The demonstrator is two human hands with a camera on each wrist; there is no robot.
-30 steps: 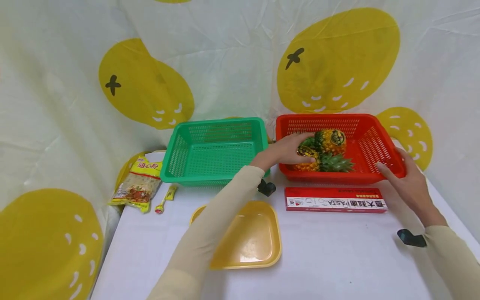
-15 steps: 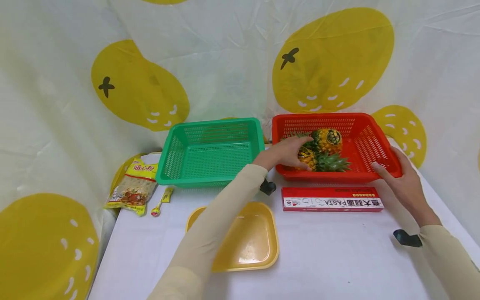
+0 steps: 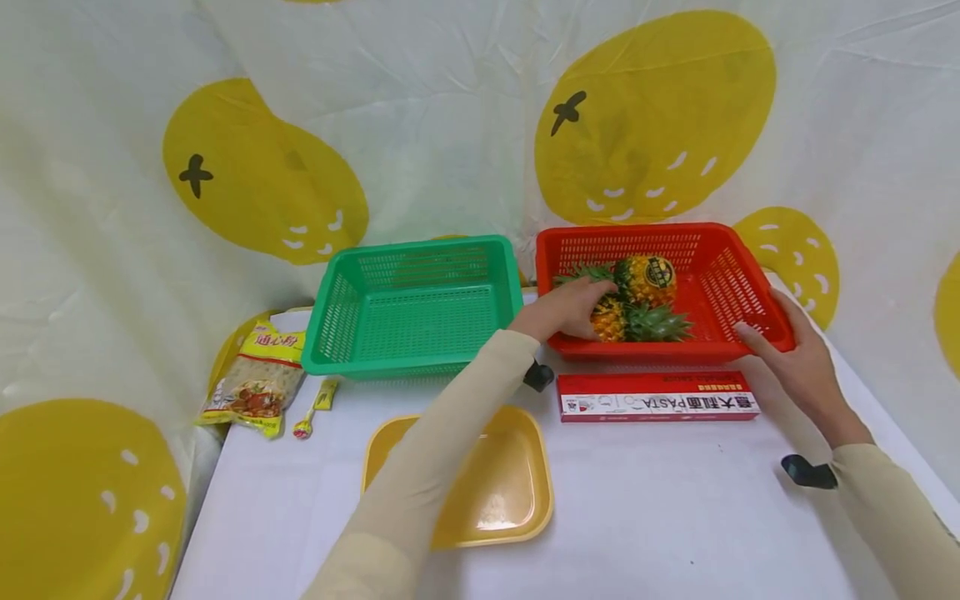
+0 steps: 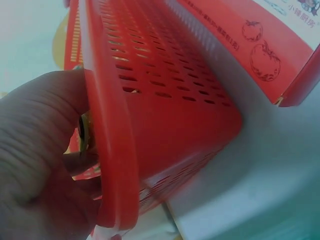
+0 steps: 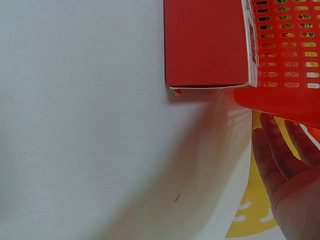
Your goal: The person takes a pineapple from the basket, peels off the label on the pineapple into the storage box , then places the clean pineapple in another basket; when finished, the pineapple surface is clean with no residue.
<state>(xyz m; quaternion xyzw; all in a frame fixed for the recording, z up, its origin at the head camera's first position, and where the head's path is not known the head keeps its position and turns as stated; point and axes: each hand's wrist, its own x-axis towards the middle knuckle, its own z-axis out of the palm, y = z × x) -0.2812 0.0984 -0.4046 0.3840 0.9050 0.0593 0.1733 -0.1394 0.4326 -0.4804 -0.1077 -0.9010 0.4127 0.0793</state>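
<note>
Two pineapples lie in a red plastic basket (image 3: 738, 312). My left hand (image 3: 566, 308) reaches over the basket's left rim and grips the front pineapple (image 3: 609, 320), covering part of it; the leafy crown (image 3: 656, 323) points right. Behind it lies the other pineapple (image 3: 647, 279), with a dark round label. In the left wrist view, the left hand (image 4: 40, 150) has its fingers inside the basket wall (image 4: 165, 115). At the basket's right end my right hand (image 3: 802, 358) holds the rim, thumb on the inner side. Its fingers (image 5: 285, 150) lie along the outside in the right wrist view.
A red pasta box (image 3: 656, 397) lies before the red basket. To the left stands a green basket (image 3: 412, 363), with a yellow tray (image 3: 543, 487) in front, partly under my left forearm. A pasta bag (image 3: 258, 383) and a lollipop (image 3: 303, 428) with a small yellow packet (image 3: 326, 394) lie farther left.
My left hand has closed its fingers around the front pineapple and sits slightly lower. The right hand stays at the basket's rim. The whole head view has shifted slightly.
</note>
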